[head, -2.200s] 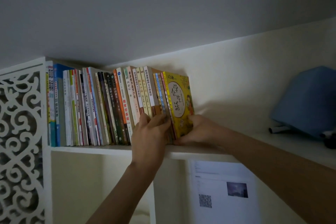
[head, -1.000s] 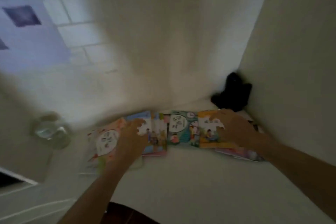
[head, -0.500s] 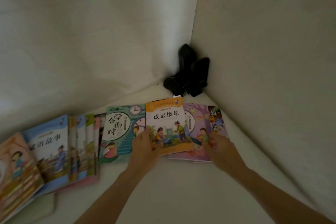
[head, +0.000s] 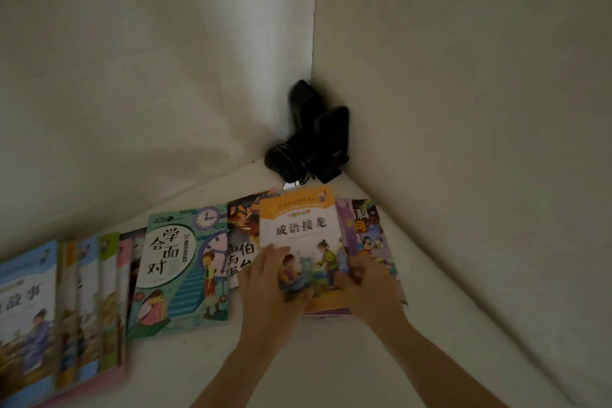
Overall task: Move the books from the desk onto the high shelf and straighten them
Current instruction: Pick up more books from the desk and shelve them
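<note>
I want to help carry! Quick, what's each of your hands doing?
Left hand: gripping the left edge of the orange book.
Right hand: gripping the right edge of the same book.

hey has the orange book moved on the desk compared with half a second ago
Yes. The orange book has slid right, off the teal book, uncovering a dark-covered book between them.

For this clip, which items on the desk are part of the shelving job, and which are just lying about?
Job:
- orange-covered book, held by left hand and right hand
- purple book under it
- dark-covered book beside it
- teal clock-cover book
- fanned row of books at the left

Lying about:
- black devices in the corner, not clear what they are
</note>
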Demonstrator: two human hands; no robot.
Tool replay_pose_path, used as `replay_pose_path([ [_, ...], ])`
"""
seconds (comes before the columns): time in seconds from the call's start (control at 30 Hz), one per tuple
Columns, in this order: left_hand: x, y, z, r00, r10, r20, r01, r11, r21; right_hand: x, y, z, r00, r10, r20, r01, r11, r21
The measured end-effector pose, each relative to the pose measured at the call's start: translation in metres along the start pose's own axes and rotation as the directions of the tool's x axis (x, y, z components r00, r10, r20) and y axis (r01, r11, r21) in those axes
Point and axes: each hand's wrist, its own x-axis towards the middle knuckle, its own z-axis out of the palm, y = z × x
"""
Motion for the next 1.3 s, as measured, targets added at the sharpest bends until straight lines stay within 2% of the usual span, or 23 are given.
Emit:
replay_pose_path([
  [0.13,0.01,0.004,-0.002,0.986,-0.154,0.058,0.155,0.988,-0.012,0.003,0.024,-0.022,0.999,0.034,0.004,-0.033,0.995,-0.089],
  [0.2,0.014,0.007,0.005,0.986,-0.15,0.078,0.157,0.983,-0.092,0.009,0.023,-0.019,0.999,0.051,0.009,-0.051,0.998,-0.046],
  [0.33,0.015,0.018,0.01,0.98,-0.162,0.117,0.167,0.985,-0.035,0.029,0.005,-0.012,0.984,0.176,0.009,-0.176,0.983,0.047],
  [0.4,0.016,0.02,0.01,0.982,-0.173,0.081,0.174,0.985,-0.005,0.038,0.001,-0.008,0.969,0.242,0.053,-0.246,0.963,0.109],
  [0.47,0.014,0.02,0.011,0.988,-0.132,0.074,0.138,0.988,-0.071,0.042,0.001,-0.004,0.952,0.295,0.079,-0.304,0.942,0.14],
  [0.53,0.013,0.021,0.014,0.983,-0.132,0.124,0.153,0.972,-0.18,0.038,0.001,-0.005,0.964,0.262,0.03,-0.264,0.955,0.137],
  [0.6,0.015,0.025,0.013,0.968,-0.193,0.158,0.235,0.919,-0.316,0.027,-0.001,-0.009,0.976,0.216,-0.02,-0.21,0.963,0.167],
  [0.63,0.017,0.027,0.01,0.959,-0.227,0.173,0.28,0.858,-0.43,0.022,-0.003,-0.012,0.981,0.188,-0.041,-0.179,0.97,0.166],
  [0.73,0.029,0.03,-0.013,0.901,-0.333,0.279,0.431,0.601,-0.673,0.019,-0.017,-0.016,0.991,0.127,-0.043,-0.115,0.97,0.215],
  [0.8,0.038,0.016,-0.034,0.891,-0.373,0.258,0.442,0.588,-0.677,0.019,-0.037,-0.012,0.993,0.115,0.001,-0.111,0.962,0.249],
  [0.87,0.042,-0.004,-0.061,0.903,-0.385,0.191,0.411,0.64,-0.649,0.017,-0.062,0.004,0.996,0.085,0.037,-0.092,0.963,0.253],
  [0.97,0.044,-0.039,-0.107,0.924,-0.382,0.025,0.337,0.78,-0.527,0.01,-0.106,0.042,0.996,-0.033,0.087,0.008,0.961,0.276],
  [1.07,0.04,-0.077,-0.135,0.907,-0.413,-0.079,0.359,0.858,-0.366,0.009,-0.136,0.091,0.982,-0.125,0.141,0.09,0.968,0.234],
  [1.13,0.04,-0.101,-0.135,0.889,-0.452,-0.066,0.429,0.876,-0.221,0.01,-0.143,0.121,0.979,-0.123,0.159,0.1,0.984,0.15],
  [1.23,0.038,-0.112,-0.126,0.887,-0.462,-0.01,0.462,0.887,0.005,0.01,-0.139,0.143,0.982,-0.101,0.16,0.103,0.995,-0.005],
  [1.3,0.04,-0.107,-0.125,0.884,-0.468,-0.001,0.465,0.879,0.11,0.011,-0.136,0.144,0.988,-0.069,0.142,0.072,0.997,-0.016],
])
